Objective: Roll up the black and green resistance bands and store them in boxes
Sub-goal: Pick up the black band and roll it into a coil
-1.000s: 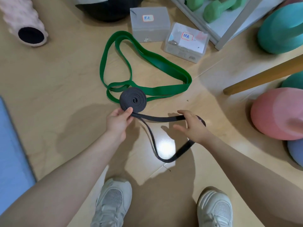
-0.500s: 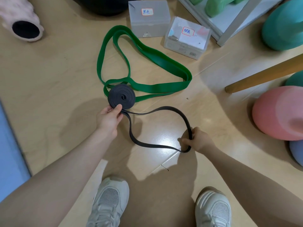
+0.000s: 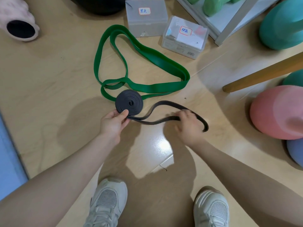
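Observation:
The black resistance band (image 3: pixel 129 102) is partly wound into a flat coil above the wooden floor. My left hand (image 3: pixel 114 122) pinches the coil's lower edge with thumb and fingers. The band's loose tail (image 3: pixel 167 104) loops off to the right, where my right hand (image 3: pixel 186 123), blurred, grips it. The green resistance band (image 3: pixel 157 60) lies unrolled on the floor just behind the coil. Two translucent lidded boxes stand beyond it: one (image 3: pixel 146 18) with a label on the left, another (image 3: pixel 185 38) with a label on the right.
Pink (image 3: pixel 277 112), teal (image 3: pixel 283 23) and blue (image 3: pixel 296 149) exercise balls crowd the right side. A wooden pole (image 3: pixel 262 74) slants in from the right. A pink foam roller (image 3: pixel 19 22) lies at far left, a blue mat (image 3: pixel 8 161) along the left edge. My shoes (image 3: pixel 108 200) are below.
My right hand has risen from the floor and moved up along the tail toward the coil. The coil has shifted slightly right, and the tail's loop is flatter.

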### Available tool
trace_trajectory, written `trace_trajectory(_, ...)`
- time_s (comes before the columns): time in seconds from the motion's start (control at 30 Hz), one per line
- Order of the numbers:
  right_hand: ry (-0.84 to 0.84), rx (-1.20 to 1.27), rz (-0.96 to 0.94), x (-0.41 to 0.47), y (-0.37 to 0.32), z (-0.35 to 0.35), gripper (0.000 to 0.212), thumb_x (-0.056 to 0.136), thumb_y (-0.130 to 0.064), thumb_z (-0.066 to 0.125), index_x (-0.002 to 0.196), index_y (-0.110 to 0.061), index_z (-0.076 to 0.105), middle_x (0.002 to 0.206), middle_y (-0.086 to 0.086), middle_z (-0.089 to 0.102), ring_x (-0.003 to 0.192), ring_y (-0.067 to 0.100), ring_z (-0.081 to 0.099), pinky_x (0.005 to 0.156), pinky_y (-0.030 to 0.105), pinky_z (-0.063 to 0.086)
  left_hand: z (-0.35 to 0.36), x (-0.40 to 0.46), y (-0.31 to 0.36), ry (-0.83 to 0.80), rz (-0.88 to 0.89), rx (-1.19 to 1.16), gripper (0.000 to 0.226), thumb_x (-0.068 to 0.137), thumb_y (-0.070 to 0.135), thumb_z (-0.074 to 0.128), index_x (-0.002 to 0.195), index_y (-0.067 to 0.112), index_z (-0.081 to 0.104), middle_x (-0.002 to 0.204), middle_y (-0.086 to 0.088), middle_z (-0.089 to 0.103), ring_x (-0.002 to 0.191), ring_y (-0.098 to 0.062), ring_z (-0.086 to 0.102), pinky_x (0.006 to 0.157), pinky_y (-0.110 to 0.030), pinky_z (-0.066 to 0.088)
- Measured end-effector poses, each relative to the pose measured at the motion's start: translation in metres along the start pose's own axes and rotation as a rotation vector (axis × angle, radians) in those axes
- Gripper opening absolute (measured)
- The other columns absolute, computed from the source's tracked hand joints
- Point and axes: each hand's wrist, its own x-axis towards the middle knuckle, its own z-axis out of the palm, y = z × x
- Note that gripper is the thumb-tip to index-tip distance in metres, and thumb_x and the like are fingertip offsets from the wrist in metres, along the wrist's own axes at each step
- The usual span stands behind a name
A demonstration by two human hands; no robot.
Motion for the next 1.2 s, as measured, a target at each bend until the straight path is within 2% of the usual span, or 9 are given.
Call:
trace_trajectory(0.1,-0.097,0.143,-0.272,0.007,-0.049,0.017,0.06,0.083,-0.029,0.063,0.132,-0.001,0.042,0.136,0.016,0.047,0.127,0.032,0.041,0.105,0.038,0.031,0.004,-0.008,-0.004,-0.022,0.004,0.01,0.02,0.086,0.003,0.062,0.106,0.0,0.059,0.102,-0.009,0.064,0.096,-0.019,0.063,0.082,-0.022,0.054)
trace_trajectory(0.3,-0.156,0.047,-0.217,0.02,-0.066,0.025,0.06,0.083,-0.034,0.064,0.134,-0.015,0.036,0.122,0.004,0.06,0.124,0.021,0.044,0.114,0.036,0.006,-0.002,-0.013,0.006,0.026,-0.019,-0.056,0.007,0.085,0.003,0.063,0.086,0.005,0.056,0.092,-0.009,0.065,0.084,-0.016,0.065,0.082,-0.026,0.053)
trace_trajectory(0.4,-0.187,-0.121,-0.309,0.02,-0.062,0.02,0.033,0.087,-0.033,0.056,0.114,-0.014,0.056,0.106,0.005,0.063,0.108,0.027,0.051,0.096,0.034,0.028,-0.007,-0.013,0.008,-0.027,-0.032,-0.049,0.01,0.084,0.003,0.063,0.092,0.005,0.058,0.095,-0.009,0.066,0.087,-0.015,0.065,0.078,-0.024,0.055)
trace_trajectory(0.53,-0.214,-0.102,-0.343,0.015,-0.058,0.014,0.024,0.09,-0.024,0.047,0.105,-0.01,0.059,0.095,0.01,0.063,0.091,0.031,0.057,0.064,0.03,0.033,-0.01,-0.012,0.012,-0.147,0.01,0.075,0.021,0.084,0.002,0.063,0.105,0.006,0.06,0.102,-0.008,0.067,0.094,-0.018,0.066,0.079,-0.023,0.056)
trace_trajectory(0.8,-0.392,0.201,-0.142,0.029,-0.045,-0.012,0.016,0.089,-0.009,0.051,0.103,-0.008,0.055,0.084,0.007,0.059,0.083,0.028,0.058,0.072,0.038,0.048,-0.009,-0.011,0.023,-0.29,0.081,0.251,0.025,0.084,-0.001,0.06,0.108,0.006,0.06,0.1,-0.01,0.067,0.086,-0.017,0.068,0.077,-0.023,0.057)
trace_trajectory(0.9,-0.458,0.442,-0.052,0.031,-0.049,-0.032,0.069,0.085,-0.019,0.064,0.141,-0.017,0.024,0.081,0.002,0.056,0.081,0.018,0.055,0.078,0.03,0.044,-0.01,-0.009,0.033,-0.374,0.102,0.381,0.022,0.084,-0.002,0.06,0.103,0.009,0.061,0.096,-0.01,0.068,0.074,-0.011,0.07,0.071,-0.021,0.057)
trace_trajectory(0.97,-0.511,0.529,-0.058,0.031,-0.046,-0.041,0.103,0.081,-0.016,0.07,0.147,-0.027,-0.007,0.078,0.007,0.056,0.079,0.016,0.057,0.081,0.028,0.044,-0.008,-0.011,0.039,-0.442,0.118,0.46,0.022,0.083,-0.006,0.059,0.099,0.01,0.062,0.086,-0.005,0.068,0.067,-0.007,0.069,0.065,-0.018,0.056)
trace_trajectory(1.1,-0.604,0.507,-0.187,0.029,-0.037,-0.045,0.115,0.081,-0.005,0.068,0.14,-0.043,-0.023,0.081,0.021,0.06,0.074,0.018,0.059,0.078,0.031,0.048,-0.004,-0.009,0.045,-0.554,0.128,0.664,0.023,0.082,-0.004,0.062,0.092,0.016,0.066,0.075,0.005,0.073,0.069,-0.007,0.069,0.067,-0.019,0.057)
trace_trajectory(1.2,-0.673,0.49,-0.229,0.02,-0.038,-0.043,0.111,0.081,0.0,0.067,0.141,-0.043,-0.016,0.073,-0.007,0.061,0.066,-0.007,0.059,0.069,0.009,0.042,-0.001,-0.008,0.044,-0.598,0.116,0.813,0.021,0.082,-0.003,0.063,0.094,0.014,0.066,0.083,-0.002,0.072,0.069,-0.008,0.068,0.066,-0.02,0.057)
